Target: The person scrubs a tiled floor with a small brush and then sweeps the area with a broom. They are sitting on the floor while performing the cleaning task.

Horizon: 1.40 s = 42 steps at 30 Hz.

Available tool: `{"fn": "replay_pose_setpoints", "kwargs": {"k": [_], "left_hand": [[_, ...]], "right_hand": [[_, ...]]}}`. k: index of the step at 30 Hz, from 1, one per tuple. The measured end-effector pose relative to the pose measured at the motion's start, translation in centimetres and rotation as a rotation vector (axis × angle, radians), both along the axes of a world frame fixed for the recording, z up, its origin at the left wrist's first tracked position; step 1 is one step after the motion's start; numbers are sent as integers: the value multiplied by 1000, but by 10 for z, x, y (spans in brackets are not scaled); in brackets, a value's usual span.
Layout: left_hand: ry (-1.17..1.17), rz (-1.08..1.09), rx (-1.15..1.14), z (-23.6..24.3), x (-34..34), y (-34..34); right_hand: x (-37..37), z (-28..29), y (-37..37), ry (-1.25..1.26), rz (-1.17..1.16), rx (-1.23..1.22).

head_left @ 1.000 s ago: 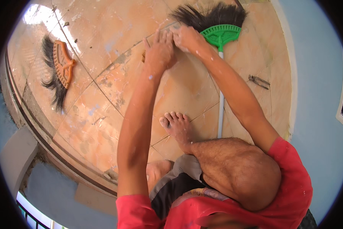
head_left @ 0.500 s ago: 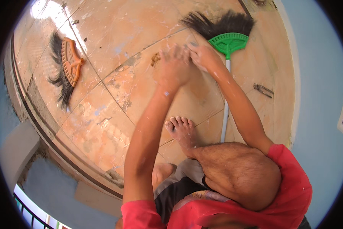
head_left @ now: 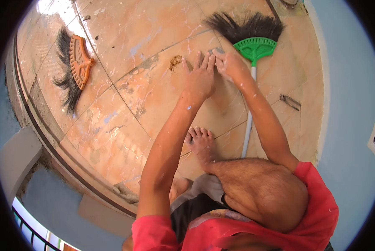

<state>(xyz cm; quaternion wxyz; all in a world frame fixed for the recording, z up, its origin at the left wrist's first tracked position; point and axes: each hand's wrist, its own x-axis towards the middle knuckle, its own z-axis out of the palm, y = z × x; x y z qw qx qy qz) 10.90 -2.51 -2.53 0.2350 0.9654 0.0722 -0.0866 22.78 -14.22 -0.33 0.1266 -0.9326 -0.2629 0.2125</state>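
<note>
Orange fan-shaped plastic broom head (head_left: 79, 62) well left. Brown crumbly clump (head_left: 175, 62) just beside your left hand (head_left: 200, 81), fingers spread, nothing visibly held. Your right hand (head_left: 232, 67) half-curled, can't tell if gripping; green fan-shaped plastic broom (head_left: 255, 47) near, rightward.

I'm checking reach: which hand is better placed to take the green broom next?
Right, probably: the right hand is nearer the green broom, while the left hand is farther off to the left. Whether the right hand holds anything is unclear.

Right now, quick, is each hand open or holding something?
Left hand: open and spread, nothing visibly held.
Right hand: partly curled; can't tell what's inside, if anything.
</note>
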Motion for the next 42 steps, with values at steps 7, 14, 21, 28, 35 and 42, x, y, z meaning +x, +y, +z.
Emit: {"fn": "replay_pose_setpoints", "kwargs": {"k": [7, 14, 21, 28, 35, 42], "left_hand": [[-58, 46, 54, 9, 28, 36], [-9, 60, 138, 5, -58, 4], [-60, 108, 113, 15, 4, 60], [56, 100, 149, 14, -54, 30], [63, 55, 179, 29, -9, 71], [80, 54, 173, 16, -63, 33]], "right_hand": [[26, 11, 43, -55, 93, 30], [-57, 21, 27, 156, 58, -95], [4, 13, 79, -4, 130, 8], [-64, 14, 57, 109, 26, -45], [-23, 7, 84, 45, 53, 14], [-78, 23, 55, 148, 6, -93]]}}
